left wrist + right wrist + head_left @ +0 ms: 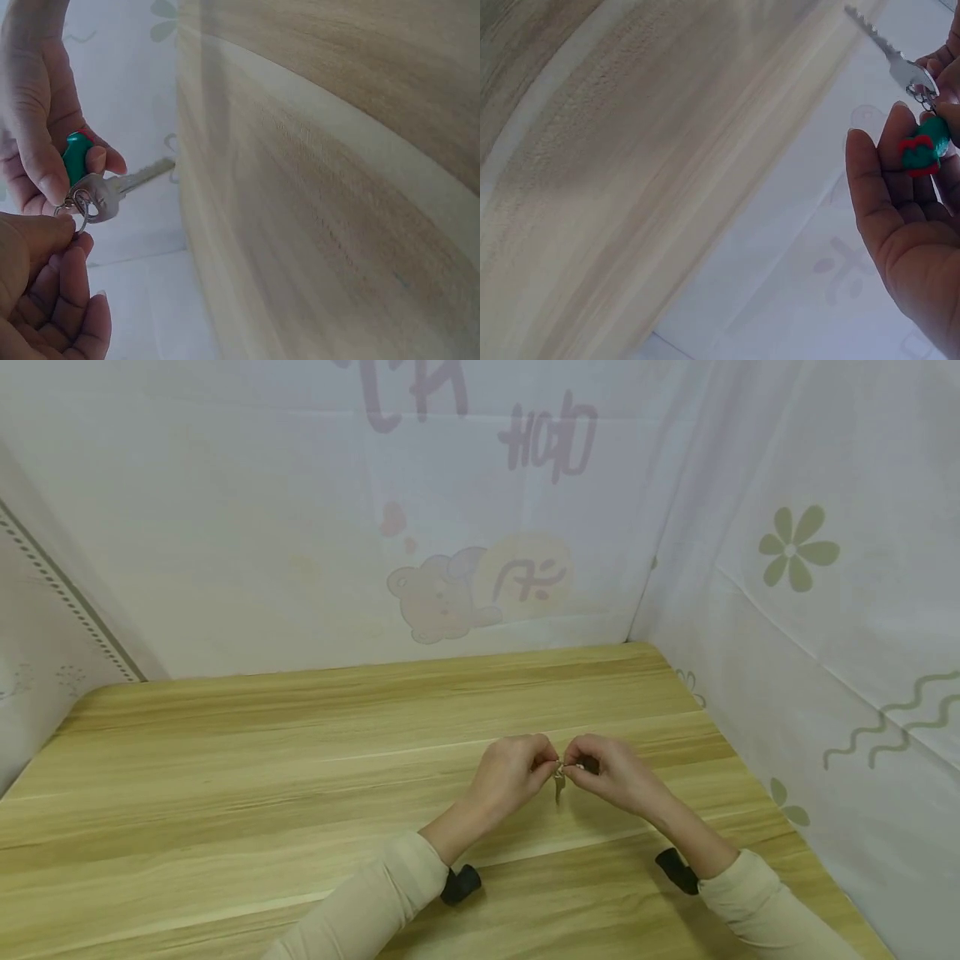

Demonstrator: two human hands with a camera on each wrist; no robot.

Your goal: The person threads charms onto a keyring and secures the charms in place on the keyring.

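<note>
Both hands meet above the table, fingertips nearly together, with a silver key (559, 789) hanging between them. My left hand (510, 775) pinches the thin metal ring (82, 217) that passes through the key's head. In my right hand (617, 775), thumb and fingers hold a small green keychain charm (76, 157) with red parts. The right wrist view shows the charm (924, 152) against the curled fingers, joined by small links to the key (909, 73). The left hand is mostly cut off at that view's right edge.
The wood-grain table (225, 785) lies below the hands. White printed cloth (300, 527) stands behind it, and another cloth wall (847, 635) borders the right edge. Black wrist-worn devices (461, 885) show below each forearm.
</note>
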